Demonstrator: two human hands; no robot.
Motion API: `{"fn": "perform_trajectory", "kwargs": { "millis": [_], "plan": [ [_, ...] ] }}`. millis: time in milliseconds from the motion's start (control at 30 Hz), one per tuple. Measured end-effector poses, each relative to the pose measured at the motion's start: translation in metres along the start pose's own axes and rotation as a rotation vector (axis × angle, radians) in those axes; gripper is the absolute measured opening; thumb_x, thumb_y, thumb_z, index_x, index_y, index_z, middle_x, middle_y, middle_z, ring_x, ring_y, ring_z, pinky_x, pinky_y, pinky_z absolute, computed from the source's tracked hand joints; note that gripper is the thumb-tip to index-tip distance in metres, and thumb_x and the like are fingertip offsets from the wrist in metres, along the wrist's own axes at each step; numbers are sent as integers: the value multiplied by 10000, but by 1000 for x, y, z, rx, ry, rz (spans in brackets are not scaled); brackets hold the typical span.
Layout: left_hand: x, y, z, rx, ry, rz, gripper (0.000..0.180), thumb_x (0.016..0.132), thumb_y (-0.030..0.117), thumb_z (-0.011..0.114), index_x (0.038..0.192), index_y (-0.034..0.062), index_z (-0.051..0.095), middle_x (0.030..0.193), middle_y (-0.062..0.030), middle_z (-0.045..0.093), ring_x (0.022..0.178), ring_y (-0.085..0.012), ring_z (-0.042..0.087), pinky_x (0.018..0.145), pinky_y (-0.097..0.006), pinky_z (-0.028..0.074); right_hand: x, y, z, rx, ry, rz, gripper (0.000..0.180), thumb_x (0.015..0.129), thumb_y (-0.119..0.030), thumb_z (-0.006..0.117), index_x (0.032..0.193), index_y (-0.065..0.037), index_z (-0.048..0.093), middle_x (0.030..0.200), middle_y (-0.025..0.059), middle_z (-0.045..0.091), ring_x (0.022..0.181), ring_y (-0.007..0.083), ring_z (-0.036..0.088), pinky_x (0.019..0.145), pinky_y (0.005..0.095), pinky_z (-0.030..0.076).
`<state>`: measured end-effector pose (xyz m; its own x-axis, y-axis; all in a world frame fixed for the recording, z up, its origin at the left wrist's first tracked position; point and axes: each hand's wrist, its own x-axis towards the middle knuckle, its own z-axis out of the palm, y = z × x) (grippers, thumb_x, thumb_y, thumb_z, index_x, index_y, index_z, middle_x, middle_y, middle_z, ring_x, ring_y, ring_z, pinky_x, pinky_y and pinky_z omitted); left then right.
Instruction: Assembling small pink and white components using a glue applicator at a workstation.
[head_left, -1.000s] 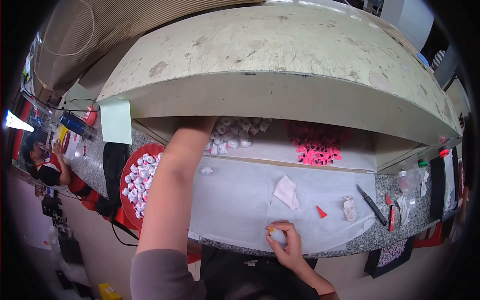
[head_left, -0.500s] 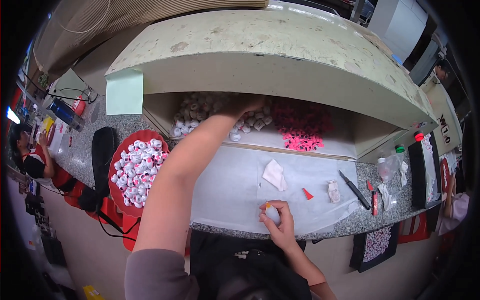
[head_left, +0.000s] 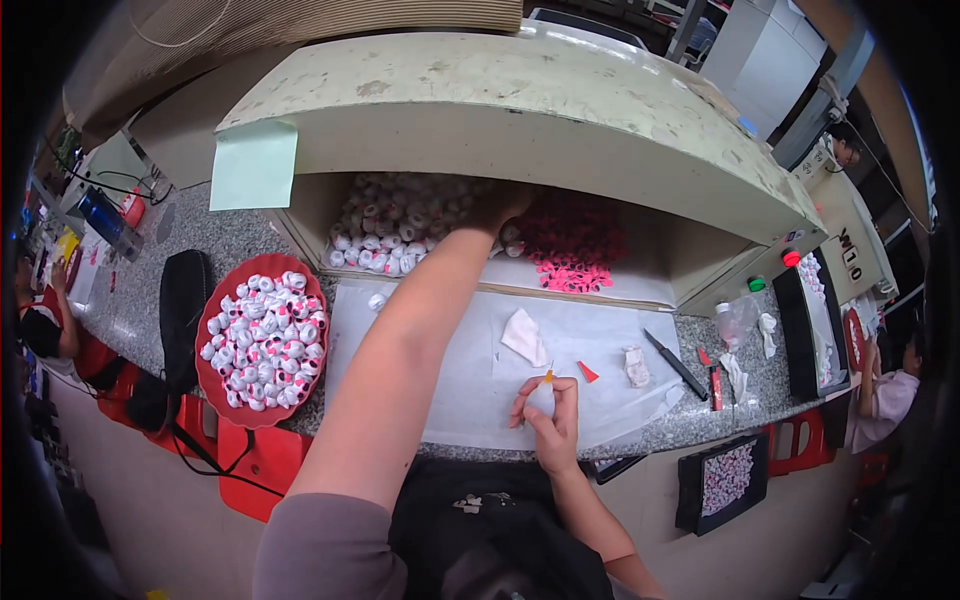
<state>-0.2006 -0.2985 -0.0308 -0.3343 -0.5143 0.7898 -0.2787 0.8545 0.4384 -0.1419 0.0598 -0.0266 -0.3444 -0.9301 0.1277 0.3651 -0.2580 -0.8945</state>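
My left arm stretches forward over the white sheet (head_left: 450,370), and my left hand (head_left: 497,210) reaches into the shelf recess, down among a heap of small white pieces (head_left: 400,225). Whether it grips one I cannot tell. My right hand (head_left: 547,410) rests near the counter's front edge, shut on a small white piece with an orange tip (head_left: 545,390). A pile of pink pieces (head_left: 575,250) lies in the recess to the right of the white heap.
A red tray (head_left: 212,385) full of white pieces sits at the left. A crumpled white cloth (head_left: 524,336), a small red bit (head_left: 587,372), a black knife (head_left: 675,363) and a black pouch (head_left: 185,300) lie on the counter. Other people sit at far left and right.
The view has shifted. My left hand stays deep in the white heap in the recess. My right hand holds the small piece in about the same place.
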Motion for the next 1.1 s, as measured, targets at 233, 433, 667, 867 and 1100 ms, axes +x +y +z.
{"fn": "perform_trajectory", "kwargs": {
  "millis": [233,433,667,867,1100],
  "plan": [
    [-24,43,-53,123,-620,-63,202,787,155,527,960,52,532,915,-147,560,865,-280,538,734,-377,417,0,-4,5,-93,9,-43,267,736,9,462,947,-42,307,928,139,441,706,180,505,575,298,461],
    [-53,131,-142,-492,-415,-601,223,750,135,598,959,61,575,765,-16,590,732,-102,557,615,-250,433,3,-5,-10,14,38,-110,286,763,-48,474,1016,-14,346,980,136,410,796,212,511,606,319,480],
    [-161,181,-206,-1399,-141,-1142,239,844,47,466,1076,-7,481,980,-104,555,901,-205,562,798,-295,461,-1,-38,3,-130,218,-16,341,754,-49,540,1066,35,431,939,95,433,734,190,537,604,289,495],
    [-196,189,-212,-1560,-53,-1095,205,806,24,516,1009,23,484,1034,-126,527,861,-212,576,764,-317,482,4,-53,19,76,335,-132,344,649,-68,646,874,-64,386,854,54,404,631,114,428,535,238,400],
    [-196,195,-215,-1448,-53,-993,320,759,-72,523,1066,-14,451,1079,-158,513,995,-195,519,863,-314,419,-6,-47,31,-464,159,-514,422,641,-274,738,847,-81,426,787,52,434,612,121,445,556,247,425]
  ]
}}
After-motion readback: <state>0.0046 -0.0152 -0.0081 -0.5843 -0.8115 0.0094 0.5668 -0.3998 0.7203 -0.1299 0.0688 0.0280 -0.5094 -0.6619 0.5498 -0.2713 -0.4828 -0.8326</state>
